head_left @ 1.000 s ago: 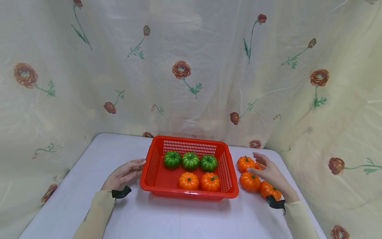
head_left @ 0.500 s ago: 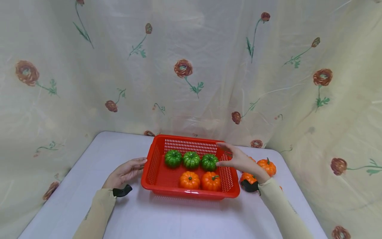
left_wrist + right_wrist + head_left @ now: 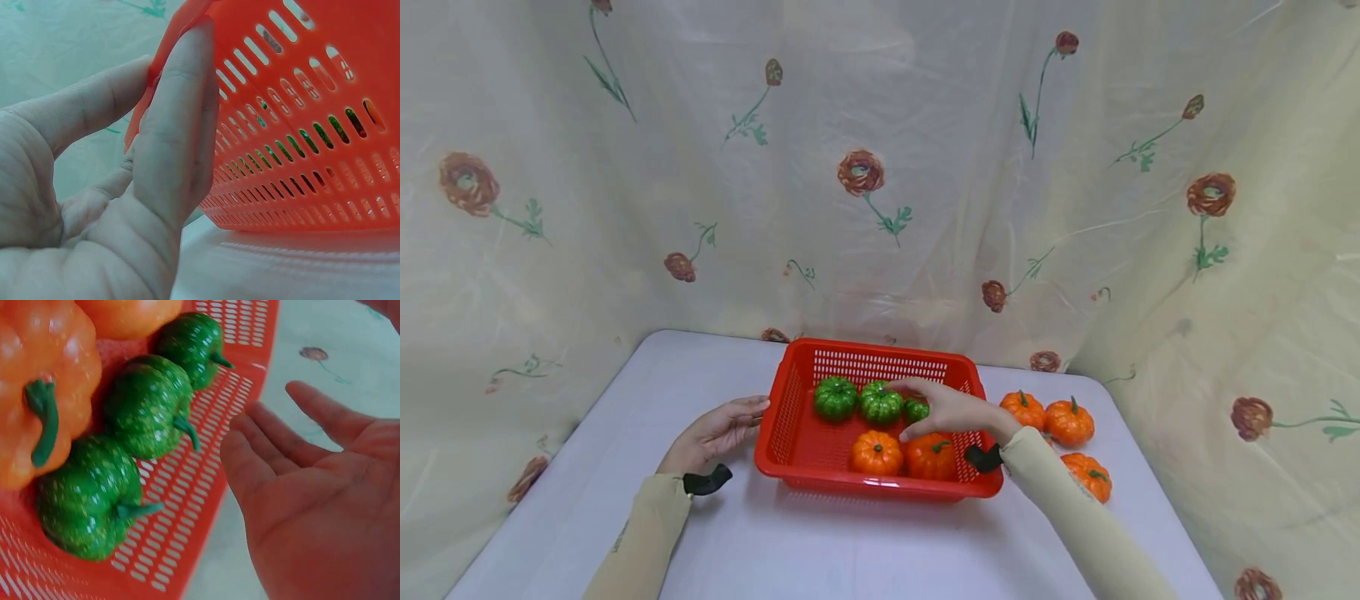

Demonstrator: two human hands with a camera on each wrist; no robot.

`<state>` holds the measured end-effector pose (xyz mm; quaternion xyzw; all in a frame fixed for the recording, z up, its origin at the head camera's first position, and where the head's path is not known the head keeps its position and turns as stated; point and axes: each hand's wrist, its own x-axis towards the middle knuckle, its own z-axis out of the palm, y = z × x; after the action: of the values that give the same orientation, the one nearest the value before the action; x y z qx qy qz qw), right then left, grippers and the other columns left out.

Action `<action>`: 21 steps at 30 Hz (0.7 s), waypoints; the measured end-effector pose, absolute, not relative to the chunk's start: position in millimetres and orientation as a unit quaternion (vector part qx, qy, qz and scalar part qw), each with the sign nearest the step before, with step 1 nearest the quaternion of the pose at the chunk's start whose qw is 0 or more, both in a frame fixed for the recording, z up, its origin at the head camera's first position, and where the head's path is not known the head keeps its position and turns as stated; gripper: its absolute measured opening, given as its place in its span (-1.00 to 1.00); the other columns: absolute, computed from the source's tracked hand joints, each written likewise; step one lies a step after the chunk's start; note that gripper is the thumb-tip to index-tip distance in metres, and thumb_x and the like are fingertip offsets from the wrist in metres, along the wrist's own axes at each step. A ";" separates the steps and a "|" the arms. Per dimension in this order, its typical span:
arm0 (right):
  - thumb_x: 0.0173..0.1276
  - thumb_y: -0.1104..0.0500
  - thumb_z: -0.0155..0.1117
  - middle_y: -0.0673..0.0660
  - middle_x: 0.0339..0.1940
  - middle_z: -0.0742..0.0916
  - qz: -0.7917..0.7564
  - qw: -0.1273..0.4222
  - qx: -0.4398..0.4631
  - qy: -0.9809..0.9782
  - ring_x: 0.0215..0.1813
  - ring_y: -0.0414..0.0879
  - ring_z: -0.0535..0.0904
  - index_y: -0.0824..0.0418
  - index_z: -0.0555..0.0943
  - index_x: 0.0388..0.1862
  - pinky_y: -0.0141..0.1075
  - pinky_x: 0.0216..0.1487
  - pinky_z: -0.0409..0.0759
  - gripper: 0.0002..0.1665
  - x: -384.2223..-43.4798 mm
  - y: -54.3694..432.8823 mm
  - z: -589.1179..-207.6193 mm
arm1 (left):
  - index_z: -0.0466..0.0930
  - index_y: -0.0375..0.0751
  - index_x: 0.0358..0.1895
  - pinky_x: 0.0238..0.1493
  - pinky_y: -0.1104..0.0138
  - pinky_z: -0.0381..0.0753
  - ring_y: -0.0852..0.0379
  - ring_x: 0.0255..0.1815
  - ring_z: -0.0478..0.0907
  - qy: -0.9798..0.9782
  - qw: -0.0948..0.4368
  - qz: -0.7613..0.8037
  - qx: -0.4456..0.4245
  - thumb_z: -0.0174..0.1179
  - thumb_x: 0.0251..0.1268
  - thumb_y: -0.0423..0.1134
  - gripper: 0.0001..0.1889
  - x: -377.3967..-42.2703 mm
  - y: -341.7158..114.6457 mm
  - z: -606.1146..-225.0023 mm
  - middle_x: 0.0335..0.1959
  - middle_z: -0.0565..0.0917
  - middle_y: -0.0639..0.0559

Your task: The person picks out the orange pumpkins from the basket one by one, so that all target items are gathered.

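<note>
A red plastic basket holds three small green pumpkins in a back row and two orange pumpkins in front. At its left side, my left hand pinches the rim; the left wrist view shows the rim between thumb and fingers. My right hand reaches over the basket with fingers spread and nothing held, partly covering the rightmost green pumpkin. In the right wrist view, its fingers extend beside the row of green pumpkins, apart from them.
Several more orange pumpkins sit on the white table right of the basket, one mostly hidden by my right forearm. A flowered curtain hangs behind and along both sides of the table.
My right hand has moved left, from above the orange pumpkins on the table to over the basket. The left hand has stayed at the rim, and the basket's pumpkins look unmoved.
</note>
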<state>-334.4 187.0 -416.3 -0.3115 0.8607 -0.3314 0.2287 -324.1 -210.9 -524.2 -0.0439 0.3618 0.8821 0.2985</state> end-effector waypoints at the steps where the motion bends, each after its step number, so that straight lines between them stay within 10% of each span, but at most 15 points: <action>1: 0.13 -0.02 0.48 0.10 0.46 0.38 -0.323 0.233 -0.318 0.861 0.47 0.10 0.25 -0.04 0.28 0.44 0.14 0.44 0.25 -0.08 -335.3 183.8 -418.7 | 0.46 -0.20 0.23 0.16 0.21 0.57 -0.05 0.14 0.60 0.362 0.302 0.881 -0.036 0.12 0.39 -0.36 -0.63 -324.6 -211.1 -523.8 0.17 0.59 -0.12; 21: 0.18 0.13 0.42 -0.01 0.35 0.43 -0.217 0.334 -0.308 0.864 0.31 -0.07 0.33 -0.03 0.34 0.42 -0.01 0.40 0.34 -0.18 -336.4 150.5 -447.0 | 0.26 -0.16 0.38 0.18 0.21 0.55 -0.06 0.19 0.57 0.382 0.288 0.876 -0.060 0.22 0.31 -0.31 -0.42 -324.3 -210.4 -525.2 0.21 0.57 -0.09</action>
<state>-336.4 150.5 -447.0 -0.3084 0.8639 -0.2168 0.3341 -324.3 -210.4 -525.2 -0.0599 0.3822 0.8761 0.2878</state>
